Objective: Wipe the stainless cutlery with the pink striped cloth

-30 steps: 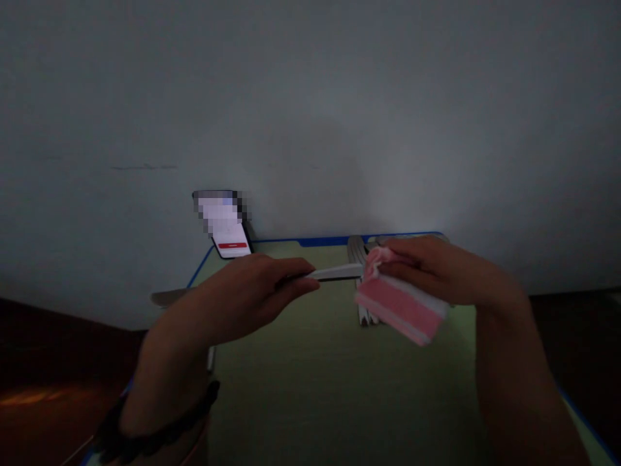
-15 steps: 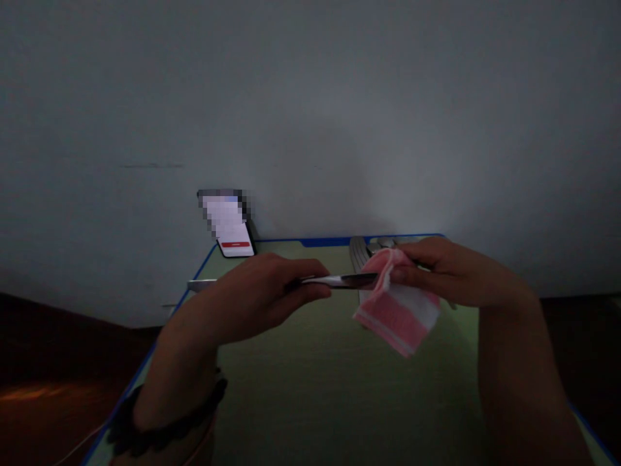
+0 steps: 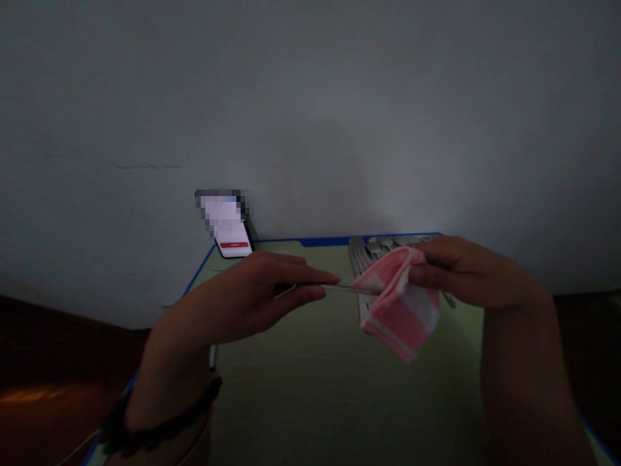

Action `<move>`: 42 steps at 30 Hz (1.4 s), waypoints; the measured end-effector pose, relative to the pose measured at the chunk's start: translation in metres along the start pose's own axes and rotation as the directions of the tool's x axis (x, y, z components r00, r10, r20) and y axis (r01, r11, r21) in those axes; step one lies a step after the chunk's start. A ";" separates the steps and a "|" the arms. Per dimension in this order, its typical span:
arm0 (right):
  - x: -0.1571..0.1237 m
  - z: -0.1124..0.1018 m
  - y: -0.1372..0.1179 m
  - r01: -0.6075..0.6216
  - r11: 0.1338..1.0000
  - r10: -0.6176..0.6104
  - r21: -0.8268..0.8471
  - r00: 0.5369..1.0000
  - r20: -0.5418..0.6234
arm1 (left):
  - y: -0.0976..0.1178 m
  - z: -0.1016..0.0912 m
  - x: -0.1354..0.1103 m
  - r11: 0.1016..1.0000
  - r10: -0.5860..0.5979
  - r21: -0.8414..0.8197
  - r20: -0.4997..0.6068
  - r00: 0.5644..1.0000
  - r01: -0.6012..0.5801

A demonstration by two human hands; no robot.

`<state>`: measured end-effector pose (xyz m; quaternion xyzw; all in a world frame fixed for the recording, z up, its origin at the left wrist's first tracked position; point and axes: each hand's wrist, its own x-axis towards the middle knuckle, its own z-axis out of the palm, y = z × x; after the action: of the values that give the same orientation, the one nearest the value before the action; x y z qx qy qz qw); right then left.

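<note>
1. L hand (image 3: 252,294): grip clamped on a thin metal utensil (image 3: 342,288), fingers on top, thumb underneath. The shaft runs approx. level, pointing toward the R side. Utensil type: cannot tell, since the light is dim and the far end is covered.
2. R hand (image 3: 460,272): grip pinched shut on a pink-and-white striped cloth (image 3: 400,310). The upper fold of the cloth wraps the utensil's far end; the rest hangs loose below the hand.
3. Position: utensil and cloth are both held in the air above the table (image 3: 310,388), approx. centre, between the two hands. Neither touches the surface.
4. Table: green top w/ blue edge, set against a pale wall (image 3: 310,97).
5. Rear of table, just behind the cloth: a group of metal cutlery (image 3: 359,255), lying flat.
6. Rear L corner: a phone (image 3: 231,234) leans against the wall, screen lit.
7. L wrist: dark beaded bracelet (image 3: 160,424).
</note>
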<state>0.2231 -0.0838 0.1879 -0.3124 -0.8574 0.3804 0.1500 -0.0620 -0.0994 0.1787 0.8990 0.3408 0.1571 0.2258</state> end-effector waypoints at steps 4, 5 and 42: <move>-0.002 0.000 0.002 -0.001 1.000 0.001 -0.026 1.000 0.005 | 0.001 0.001 -0.002 0.998 -0.020 0.052 -0.005 1.000 0.020; -0.002 0.000 0.002 -0.009 0.999 0.010 -0.037 1.000 0.008 | 0.001 0.001 -0.002 0.998 -0.022 0.066 -0.010 1.000 0.023; -0.012 -0.010 0.017 -0.295 0.955 0.295 0.000 0.955 0.031 | -0.027 -0.014 -0.015 0.975 -0.091 0.148 -0.400 0.912 0.163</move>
<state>0.2447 -0.0776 0.1818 -0.4306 -0.8025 0.4054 0.0793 -0.0932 -0.0881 0.1746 0.8419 0.4496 0.2870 0.0816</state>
